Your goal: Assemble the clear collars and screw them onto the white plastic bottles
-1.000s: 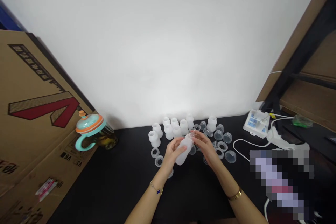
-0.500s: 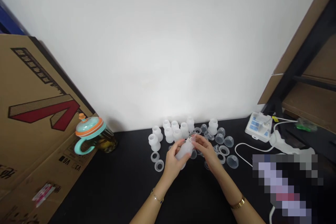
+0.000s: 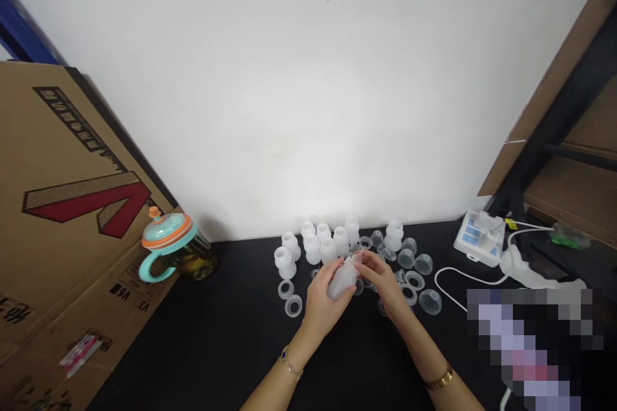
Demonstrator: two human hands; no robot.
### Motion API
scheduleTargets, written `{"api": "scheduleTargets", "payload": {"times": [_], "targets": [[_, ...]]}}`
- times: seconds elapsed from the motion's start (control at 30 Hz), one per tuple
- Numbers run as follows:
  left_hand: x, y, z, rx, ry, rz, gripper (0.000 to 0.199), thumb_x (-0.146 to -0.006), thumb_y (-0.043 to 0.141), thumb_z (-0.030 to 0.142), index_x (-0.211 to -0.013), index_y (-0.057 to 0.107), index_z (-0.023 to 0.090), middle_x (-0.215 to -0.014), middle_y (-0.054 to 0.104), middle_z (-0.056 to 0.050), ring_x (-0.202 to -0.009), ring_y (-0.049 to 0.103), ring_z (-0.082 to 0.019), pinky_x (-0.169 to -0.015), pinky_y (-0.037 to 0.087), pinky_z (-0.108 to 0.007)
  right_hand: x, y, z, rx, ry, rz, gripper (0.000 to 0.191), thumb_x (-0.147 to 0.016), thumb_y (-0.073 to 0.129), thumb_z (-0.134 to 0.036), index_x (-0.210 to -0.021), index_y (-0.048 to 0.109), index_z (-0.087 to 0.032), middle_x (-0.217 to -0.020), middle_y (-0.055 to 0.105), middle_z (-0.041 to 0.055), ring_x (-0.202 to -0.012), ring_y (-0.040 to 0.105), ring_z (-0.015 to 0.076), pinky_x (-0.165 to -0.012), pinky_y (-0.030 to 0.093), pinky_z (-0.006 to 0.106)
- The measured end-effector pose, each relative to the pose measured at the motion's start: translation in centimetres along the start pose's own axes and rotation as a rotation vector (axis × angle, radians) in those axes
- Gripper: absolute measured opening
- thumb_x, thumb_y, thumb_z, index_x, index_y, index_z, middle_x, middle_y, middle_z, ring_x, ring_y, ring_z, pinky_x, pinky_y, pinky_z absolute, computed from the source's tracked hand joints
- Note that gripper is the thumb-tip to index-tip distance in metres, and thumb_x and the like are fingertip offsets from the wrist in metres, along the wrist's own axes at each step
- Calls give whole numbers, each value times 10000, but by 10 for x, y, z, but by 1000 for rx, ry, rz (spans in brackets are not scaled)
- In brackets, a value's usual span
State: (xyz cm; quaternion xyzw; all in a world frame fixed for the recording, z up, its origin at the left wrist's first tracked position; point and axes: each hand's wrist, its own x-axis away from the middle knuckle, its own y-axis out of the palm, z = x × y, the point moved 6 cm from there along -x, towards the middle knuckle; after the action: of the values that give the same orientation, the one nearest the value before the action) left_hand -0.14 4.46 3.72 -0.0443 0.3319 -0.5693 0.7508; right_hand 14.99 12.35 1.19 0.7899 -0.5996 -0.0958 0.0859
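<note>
My left hand (image 3: 324,298) is wrapped round a frosted white bottle (image 3: 343,279), tilted with its neck up and to the right. At that neck, my right hand (image 3: 383,276) pinches a small clear piece (image 3: 357,259), its shape partly hidden by the fingers. Several white bottles (image 3: 285,263) stand upright behind my hands, and one more white bottle (image 3: 394,235) stands further right. Clear domed caps (image 3: 430,301) and translucent rings (image 3: 293,306) lie on the black table on both sides of my hands.
A teal-lidded jug (image 3: 178,247) with dark contents stands at the left beside a large cardboard box (image 3: 62,237). On the right are a white power strip (image 3: 479,237) and its cable (image 3: 465,271). A white wall (image 3: 299,109) rises behind the black table (image 3: 216,340).
The view has shifted slightly. My left hand has turned the bottle a little, showing more of its side, while my right hand stays at its neck.
</note>
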Motion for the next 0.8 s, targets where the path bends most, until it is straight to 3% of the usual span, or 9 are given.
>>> {"api": "scheduleTargets", "payload": {"times": [0.13, 0.33, 0.53, 0.8], "targets": [[-1, 1, 2, 32, 19, -27, 480, -829, 712, 239, -1304, 642, 257, -1281, 690, -67, -1154, 647, -264, -1008, 526, -414, -1, 0, 3, 8, -8, -5, 409, -682, 865, -539, -958, 752, -260, -934, 733, 32, -876, 647, 243, -723, 506, 316], [-2, 1, -9, 195, -139, -40, 461, -824, 740, 308, -1275, 680, 228, -1257, 702, -88, -1027, 673, -260, -923, 545, -395, 0, -1, 9, -96, 46, -2, 381, -763, 787, -571, -1011, 779, -281, -1123, 738, 50, -1028, 644, 296, -755, 544, 353], [-1, 6, -21, 410, -238, -73, 502, -828, 753, 370, -1292, 669, 198, -1266, 702, -107, -1017, 685, -261, -916, 548, -376, 3, 2, 7, -165, 103, -29, 395, -730, 842, -497, -1046, 794, -265, -1139, 745, 62, -1046, 651, 296, -805, 542, 359], [-1, 8, -22, 456, -252, -75, 528, -831, 761, 391, -1306, 648, 192, -1297, 683, -126, -1065, 687, -276, -962, 546, -392, 5, 3, 2, -163, 87, -33, 393, -718, 860, -481, -1040, 784, -268, -1118, 752, 55, -1041, 661, 284, -801, 537, 345]]}}
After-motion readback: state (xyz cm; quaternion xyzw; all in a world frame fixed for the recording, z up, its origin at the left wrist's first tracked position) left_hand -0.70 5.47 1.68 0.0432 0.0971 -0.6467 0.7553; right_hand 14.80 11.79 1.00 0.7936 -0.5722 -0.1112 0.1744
